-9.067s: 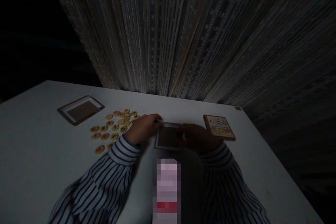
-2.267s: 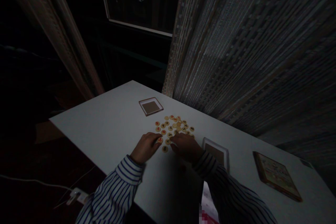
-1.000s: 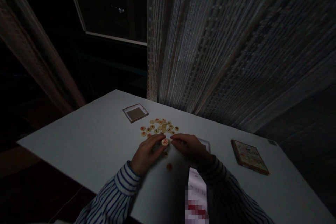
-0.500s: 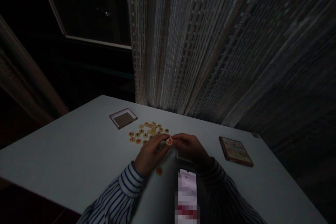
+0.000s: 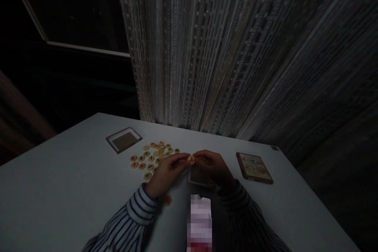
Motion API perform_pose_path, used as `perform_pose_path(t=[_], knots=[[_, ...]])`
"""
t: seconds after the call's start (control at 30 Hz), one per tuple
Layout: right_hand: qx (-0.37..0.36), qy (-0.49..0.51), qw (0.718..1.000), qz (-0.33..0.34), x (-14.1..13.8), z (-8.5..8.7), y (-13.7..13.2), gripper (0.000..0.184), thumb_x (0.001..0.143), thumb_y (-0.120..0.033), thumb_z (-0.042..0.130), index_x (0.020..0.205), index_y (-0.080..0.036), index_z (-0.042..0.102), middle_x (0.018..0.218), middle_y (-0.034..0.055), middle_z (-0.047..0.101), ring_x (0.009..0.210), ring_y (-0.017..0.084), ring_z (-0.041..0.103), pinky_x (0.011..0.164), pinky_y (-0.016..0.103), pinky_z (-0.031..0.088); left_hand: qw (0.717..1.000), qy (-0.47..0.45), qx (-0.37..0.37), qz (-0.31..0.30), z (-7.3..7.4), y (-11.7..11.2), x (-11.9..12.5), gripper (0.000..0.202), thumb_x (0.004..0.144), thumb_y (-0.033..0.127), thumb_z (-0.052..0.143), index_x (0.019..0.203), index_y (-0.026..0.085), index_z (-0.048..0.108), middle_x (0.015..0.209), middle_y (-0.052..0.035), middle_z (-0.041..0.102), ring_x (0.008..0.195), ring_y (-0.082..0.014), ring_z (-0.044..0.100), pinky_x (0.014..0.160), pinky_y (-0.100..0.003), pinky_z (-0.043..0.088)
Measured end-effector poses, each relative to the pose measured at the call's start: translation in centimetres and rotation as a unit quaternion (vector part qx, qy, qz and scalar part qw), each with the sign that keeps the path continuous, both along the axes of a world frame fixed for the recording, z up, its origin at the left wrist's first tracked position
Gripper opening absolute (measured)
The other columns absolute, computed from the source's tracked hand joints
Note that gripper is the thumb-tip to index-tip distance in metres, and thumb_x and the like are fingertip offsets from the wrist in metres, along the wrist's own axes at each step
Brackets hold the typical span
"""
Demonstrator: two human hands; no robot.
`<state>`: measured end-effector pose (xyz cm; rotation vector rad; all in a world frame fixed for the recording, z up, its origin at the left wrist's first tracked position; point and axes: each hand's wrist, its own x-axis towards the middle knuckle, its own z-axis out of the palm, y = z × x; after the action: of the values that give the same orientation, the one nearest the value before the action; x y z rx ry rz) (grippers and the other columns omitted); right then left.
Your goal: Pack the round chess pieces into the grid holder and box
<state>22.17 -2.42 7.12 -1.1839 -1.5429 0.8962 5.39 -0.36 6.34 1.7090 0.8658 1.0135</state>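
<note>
A round Chinese chess piece (image 5: 191,160) with a red character is held up between my two hands, its face toward me. My left hand (image 5: 167,171) pinches its left side, and my right hand (image 5: 215,168) grips the right side with the fingertips. Beyond and left of my left hand lie several loose chess pieces (image 5: 150,158), some with red and some with dark characters; my hand hides part of the group. One more red-marked piece (image 5: 167,200) rests by my left cuff. Under my right hand is a flat, pale-edged dark item (image 5: 198,179), partly covered.
A shallow open box (image 5: 124,140) lies at the left on the white table (image 5: 73,189). To the right is a flat box with a printed cover (image 5: 254,167). A lit phone (image 5: 201,220) lies between my forearms. String curtains (image 5: 189,55) hang behind the table.
The view has turned slightly right, so the table's things appear farther left. Both hands keep hold of the same chess piece. More of the flat item under my right hand shows.
</note>
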Motion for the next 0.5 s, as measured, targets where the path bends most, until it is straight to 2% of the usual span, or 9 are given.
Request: perform_pose_path(t=[0.13, 0.27, 0.37, 0.5], knots=[[0.01, -0.012, 1.0, -0.004, 0.9, -0.2, 0.1, 0.018, 0.072, -0.033, 0.061, 0.081, -0.018, 0.064, 0.075, 0.0027, 0.07, 0.07, 0.016, 0.065, 0.065, 0.026, 0.051, 0.997, -0.02, -0.072, 0.002, 0.2, 0.6, 0.8, 0.027, 0.075, 0.031, 0.059, 0.094, 0.016, 0.068, 0.085, -0.0051, 0.071, 0.083, -0.0184, 0.063, 0.073, -0.027, 0.05], [0.033, -0.077, 0.996, -0.001, 2.0, -0.1, 0.0, 0.019, 0.077, -0.031, 0.055, 0.087, -0.018, 0.064, 0.081, 0.0035, 0.069, 0.075, 0.016, 0.064, 0.068, 0.027, 0.05, 0.991, -0.047, -0.127, -0.006, 0.2, 1.2, 1.7, 0.024, 0.072, 0.028, 0.061, 0.091, 0.015, 0.068, 0.084, -0.0047, 0.071, 0.083, -0.0182, 0.064, 0.074, -0.027, 0.05], [0.059, -0.165, 0.984, 0.01, 2.8, 0.2, -0.1, 0.02, 0.079, -0.029, 0.054, 0.093, -0.018, 0.063, 0.083, 0.004, 0.068, 0.076, 0.015, 0.062, 0.069, 0.027, 0.048, 0.988, -0.058, -0.141, -0.019, -0.1, 1.6, 2.4, 0.023, 0.071, 0.027, 0.063, 0.089, 0.014, 0.068, 0.087, -0.0053, 0.071, 0.083, -0.0181, 0.064, 0.078, -0.029, 0.05], [0.141, -0.251, 0.958, 0.014, 3.5, 0.2, -0.1, 0.017, 0.078, -0.024, 0.058, 0.093, -0.017, 0.062, 0.085, 0.0061, 0.065, 0.078, 0.016, 0.059, 0.071, 0.029, 0.046, 0.989, -0.054, -0.132, -0.033, -0.7, 2.0, 3.1, 0.024, 0.072, 0.029, 0.063, 0.091, 0.014, 0.067, 0.089, -0.006, 0.071, 0.083, -0.0185, 0.065, 0.08, -0.032, 0.05]])
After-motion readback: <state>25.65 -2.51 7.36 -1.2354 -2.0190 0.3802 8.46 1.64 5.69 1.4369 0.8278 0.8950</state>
